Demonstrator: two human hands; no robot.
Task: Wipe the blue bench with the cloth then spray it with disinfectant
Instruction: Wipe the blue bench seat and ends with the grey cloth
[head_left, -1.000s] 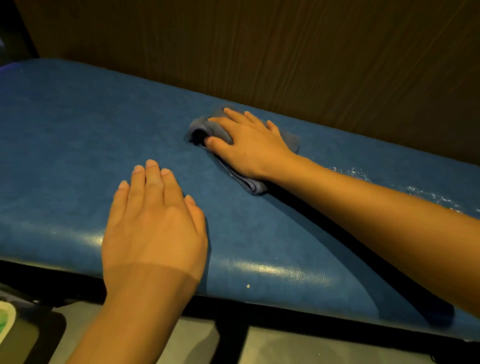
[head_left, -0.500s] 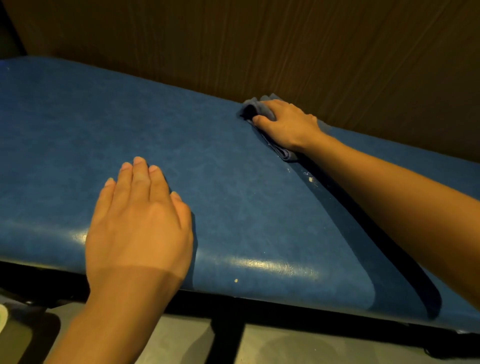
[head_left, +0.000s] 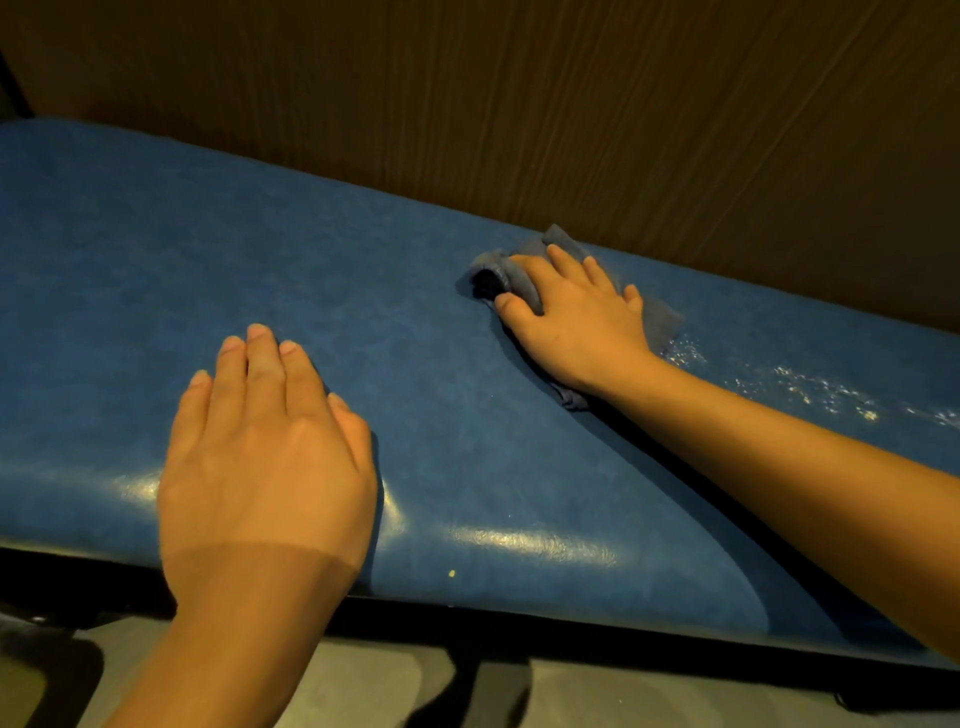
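Wiping hand: right hand (head_left: 582, 322) gripping bunched cloth (head_left: 501, 267), pressed on far surface (head_left: 363, 291).
Resting hand: left hand (head_left: 265, 441) flat, released, near edge, left of cloth.
Change: cloth drawn nearer from far edge; wet specks (head_left: 810, 389) showing right.

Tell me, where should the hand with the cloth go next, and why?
Probably slide the cloth rightward along the back of the blue bench. The right hand holds it just left of glistening wet specks there, which look unwiped. The left hand rests flat near the front edge, steadying.
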